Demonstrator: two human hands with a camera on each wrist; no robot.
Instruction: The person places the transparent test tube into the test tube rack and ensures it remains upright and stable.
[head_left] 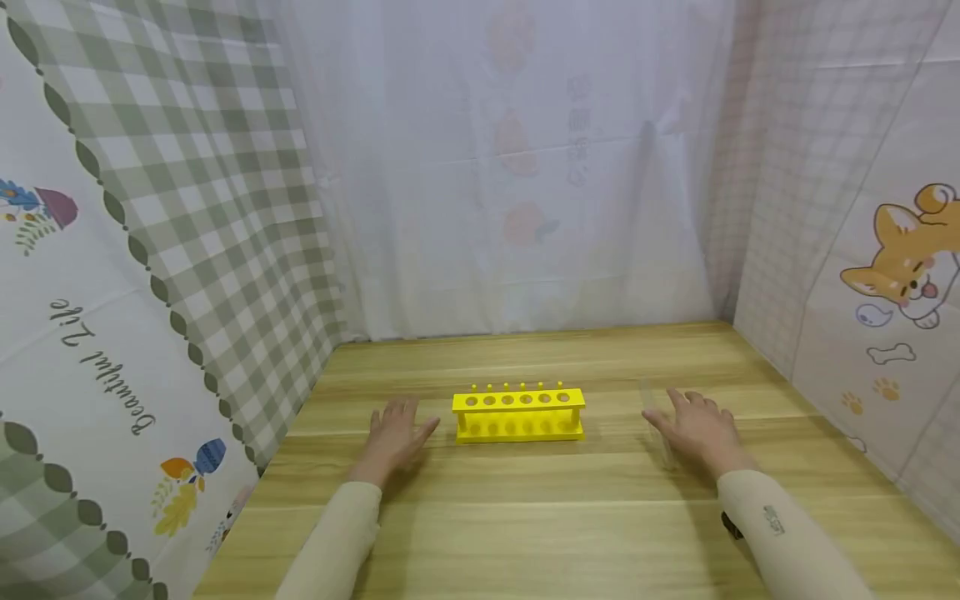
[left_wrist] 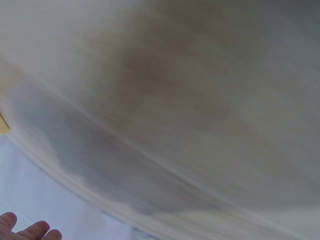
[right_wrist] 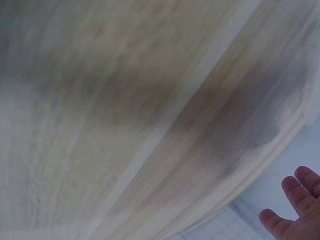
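Because the clear, slim tube (head_left: pixel 665 450) lies on the wood-grain desk (head_left: pixel 525 517) beside the right hand (head_left: pixel 699 429), whose spread fingers could nudge it rolling, care matters; the left hand (head_left: pixel 393 433), likewise unclenched, might jog the yellow six-hole plastic rack (head_left: pixel 517 403).

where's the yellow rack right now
In the head view, the yellow rack stands near the middle of the wood-grain table, between the person's left hand and right hand, nearer the left one.
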